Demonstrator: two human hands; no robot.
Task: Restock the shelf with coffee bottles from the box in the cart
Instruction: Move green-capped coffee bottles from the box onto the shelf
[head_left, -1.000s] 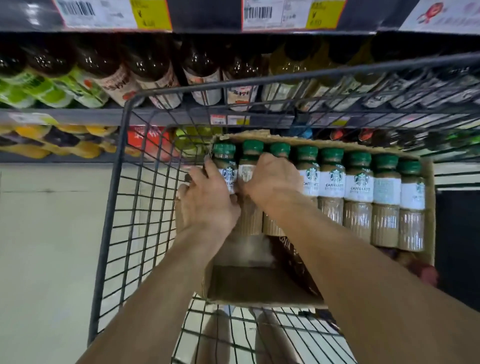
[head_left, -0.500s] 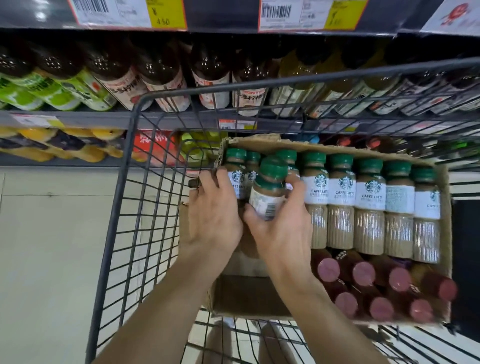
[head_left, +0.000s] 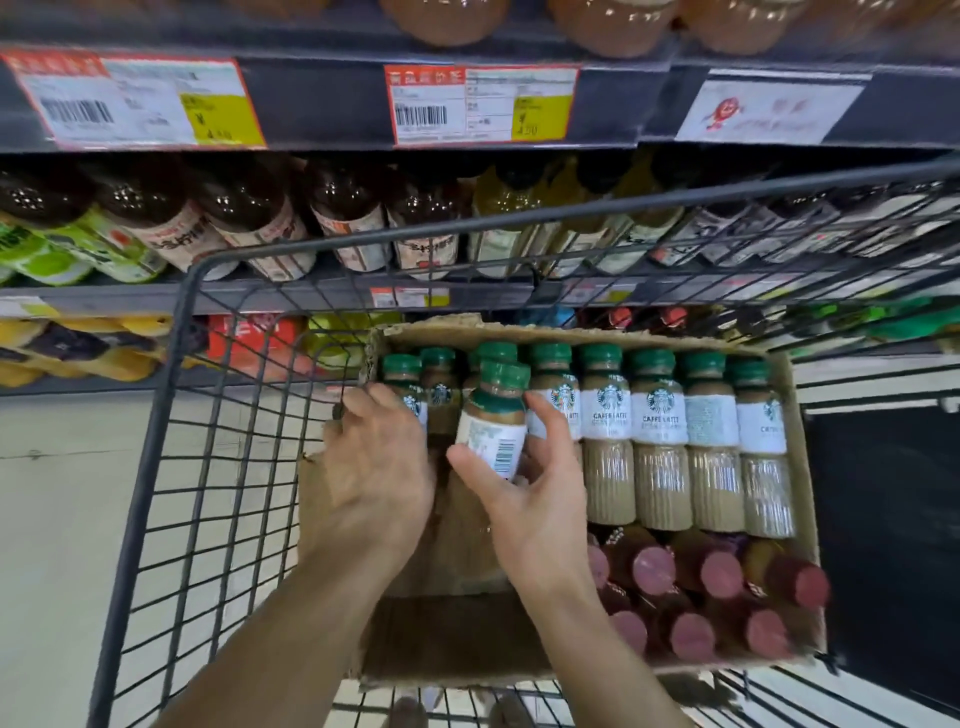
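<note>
Shelves (head_left: 322, 291) behind cart (head_left: 156, 415); right-hand fingers (head_left: 545, 421) grip coffee bottle (head_left: 496, 415).

Price tags (head_left: 480, 104) blurred; left hand (head_left: 376, 473) hides bottle.

bottle labels in the box (head_left: 606, 415): "CAFFE LATTE" under a round siren logo | bottle in my right hand (head_left: 492, 434): barcode only, digits unreadable | shelf price tags (head_left: 480, 104): barcodes, a yellow panel reading about "4.50", the rest blurred
</note>
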